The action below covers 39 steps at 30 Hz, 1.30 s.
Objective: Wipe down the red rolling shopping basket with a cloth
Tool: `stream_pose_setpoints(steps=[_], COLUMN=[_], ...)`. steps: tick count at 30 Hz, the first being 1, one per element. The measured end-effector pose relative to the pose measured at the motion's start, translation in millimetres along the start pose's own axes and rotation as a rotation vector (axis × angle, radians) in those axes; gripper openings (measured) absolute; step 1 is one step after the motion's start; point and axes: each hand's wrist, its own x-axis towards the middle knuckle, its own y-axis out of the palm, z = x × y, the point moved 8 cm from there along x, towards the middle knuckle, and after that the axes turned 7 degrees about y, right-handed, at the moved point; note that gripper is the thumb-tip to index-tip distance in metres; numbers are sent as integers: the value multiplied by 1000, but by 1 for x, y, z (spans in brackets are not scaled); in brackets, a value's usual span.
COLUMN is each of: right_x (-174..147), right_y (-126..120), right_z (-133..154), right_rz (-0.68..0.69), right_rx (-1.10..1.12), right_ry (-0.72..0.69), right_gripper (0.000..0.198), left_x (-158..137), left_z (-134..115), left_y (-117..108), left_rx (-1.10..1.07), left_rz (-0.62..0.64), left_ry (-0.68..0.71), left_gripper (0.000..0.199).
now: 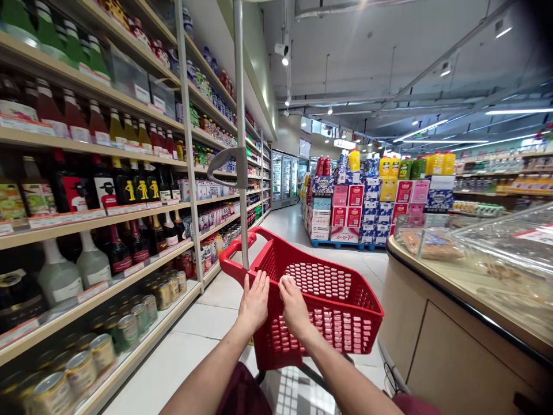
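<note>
A red plastic shopping cart [319, 302] with perforated sides stands right in front of me, turned sideways with its handle end to the left. My left hand [256, 302] lies on the near rim close to that handle, its fingers stretched out along the plastic. Just to its right, my right hand [294, 304] has its fingers curled over the same rim; its fingertips are partly hidden. A grey pole [240, 69] with a looped grey grip [224, 167] rises from the handle end. No goods show in the visible part of the basket.
Shelves [129, 207] of bottles and cans run along the left. Stacked drink boxes [348, 213] on a blue pallet stand ahead. A glass-topped counter [458, 323] borders the right side, with a dark cable [391, 374] at its foot. Glass-door fridges [285, 173] are farther back.
</note>
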Motion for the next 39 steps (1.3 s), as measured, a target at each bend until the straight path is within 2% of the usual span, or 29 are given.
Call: stream_pose_setpoints(steps=[2, 3, 5, 7, 9, 11, 13, 15, 17, 21, 23, 26, 28, 30, 32, 34, 36, 39], right_x=[-3, -9, -27, -44, -52, -49, -41, -39, -47, -76, -80, -72, -72, -80, -92, -99, -93, -76], right_y=[-3, -11, -34, -59, -69, -61, -48, -44, -56, -99, -104, -89, -85, -97, -117, -126, -116, -89], right_z=[0, -13, -56, -103, -122, -106, -74, -59, -77, -149, -157, -136, -133, -154, -186, -202, -190, -145], right_rz=[27, 29, 5, -71, -104, -83, -28, 20, 31, -87, -125, -56, 0, -10, -79, -110, -73, 54], right_rx=[17, 10, -38, -131, -175, -145, -83, -56, -87, -220, -245, -201, -171, -181, -226, -242, -190, -58], right_ry=[-45, -46, 5, 134, 214, 187, 78, 4, 28, 254, 296, 184, 131, 182, 320, 418, 395, 191], right_gripper=[61, 62, 65, 61, 58, 58, 60, 63, 67, 68, 65, 66, 66, 62, 58, 58, 60, 61], left_x=[0, 0, 0, 2, 6, 11, 15, 18, 19, 21, 23, 26, 26, 26, 27, 27, 28, 28], left_z=[-2, -2, -2, -7, -19, -36, -50, -57, -59, -66, -75, -87, -90, -91, -91, -92, -92, -92], left_y=[0, 0, 1, 3, 6, 9, 11, 12, 13, 16, 17, 19, 20, 19, 19, 20, 21, 22], left_rx=[-4, -8, -16, -27, -41, -54, -61, -61, -58, -55, -61, -72, -71, -66, -62, -61, -61, -69], left_rz=[10, 15, 22, 27, 39, 60, 77, 85, 85, 73, 76, 101, 112, 112, 109, 114, 123, 121], left_ry=[4, 2, -9, -14, 15, 69, 99, 107, 113, 112, 135, 161, 169, 181, 176, 151, 128, 138], left_gripper=[63, 63, 63, 63, 64, 64, 64, 64, 64, 64, 64, 66, 66, 66, 65, 65, 65, 67])
